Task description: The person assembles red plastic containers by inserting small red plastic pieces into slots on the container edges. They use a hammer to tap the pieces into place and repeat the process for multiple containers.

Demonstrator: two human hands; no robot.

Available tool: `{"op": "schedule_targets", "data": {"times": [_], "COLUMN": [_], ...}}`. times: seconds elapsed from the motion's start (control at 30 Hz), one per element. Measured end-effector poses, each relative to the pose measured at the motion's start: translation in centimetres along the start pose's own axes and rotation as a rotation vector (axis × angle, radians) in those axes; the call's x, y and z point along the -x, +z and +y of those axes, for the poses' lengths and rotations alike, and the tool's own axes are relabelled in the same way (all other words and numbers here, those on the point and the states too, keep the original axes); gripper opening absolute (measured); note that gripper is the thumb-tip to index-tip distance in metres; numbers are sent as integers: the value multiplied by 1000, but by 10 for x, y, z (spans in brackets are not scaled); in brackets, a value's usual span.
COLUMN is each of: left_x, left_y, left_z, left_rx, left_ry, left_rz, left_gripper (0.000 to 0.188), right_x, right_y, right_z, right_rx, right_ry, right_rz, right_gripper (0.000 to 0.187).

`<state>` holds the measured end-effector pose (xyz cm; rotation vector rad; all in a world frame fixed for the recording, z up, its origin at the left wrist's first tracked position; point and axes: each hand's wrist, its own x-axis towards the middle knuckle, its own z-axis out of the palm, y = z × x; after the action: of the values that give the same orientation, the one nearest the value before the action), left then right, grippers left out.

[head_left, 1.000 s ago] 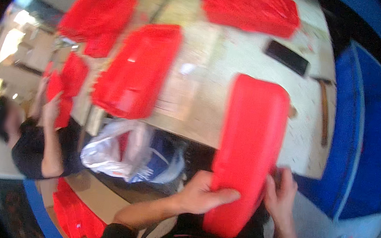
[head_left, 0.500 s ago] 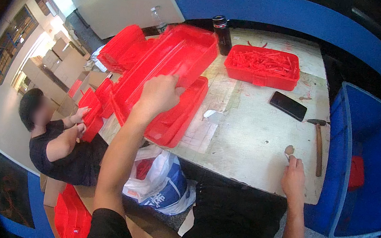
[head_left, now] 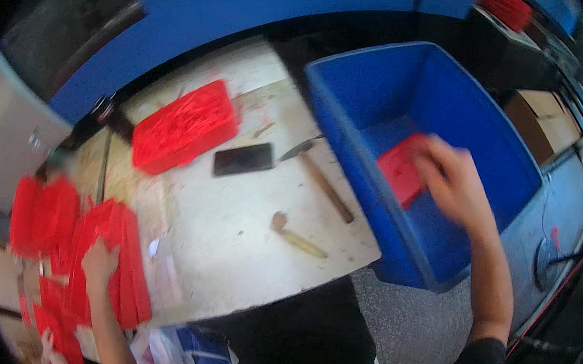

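At the lower left, my left hand (head_left: pixel 101 262) is closed on a long red plastic tray (head_left: pixel 127 242), which lies at the table's left end. Over the large blue bin (head_left: pixel 342 126) at the right hangs my right hand (head_left: pixel 455 184), blurred by motion. Its fingers overlap a red plastic piece (head_left: pixel 401 168) inside the bin; whether they grip it cannot be made out. A slim yellowish tool (head_left: pixel 304 244) with a round brown end lies on the table near its front edge. Beyond it rests a hammer (head_left: pixel 327 186) with a wooden handle.
A black phone (head_left: pixel 244 159) lies beside a red box (head_left: pixel 189 129) full of red strips. Behind stands a dark bottle (head_left: pixel 112 116). More red trays (head_left: pixel 45 217) crowd the left, where another person's hand (head_left: pixel 52 353) shows. A plastic bag (head_left: pixel 200 360) sits below the table edge.
The view has swung right. My right hand has let go of the slim tool and moved from the table into the blue bin. The tray under my left hand has been lowered.
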<state>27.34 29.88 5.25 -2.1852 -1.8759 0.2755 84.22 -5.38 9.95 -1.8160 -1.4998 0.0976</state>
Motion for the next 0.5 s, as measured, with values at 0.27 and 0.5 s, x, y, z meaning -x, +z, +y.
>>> {"op": "schedule_targets", "data": {"times": [0.27, 0.5], "left_x": [127, 273], "left_y": [22, 41], "left_z": [78, 138], "left_rx": [1074, 1426], "left_ry": [283, -389], "left_rz": [-74, -1268], "left_gripper": [7, 14], "right_x": [-58, 39], "right_y": [137, 195], "right_z": [255, 387], "right_rx": [1063, 1117], "right_ry": [101, -11], "right_rz": [-681, -996], "right_gripper": [25, 67]}}
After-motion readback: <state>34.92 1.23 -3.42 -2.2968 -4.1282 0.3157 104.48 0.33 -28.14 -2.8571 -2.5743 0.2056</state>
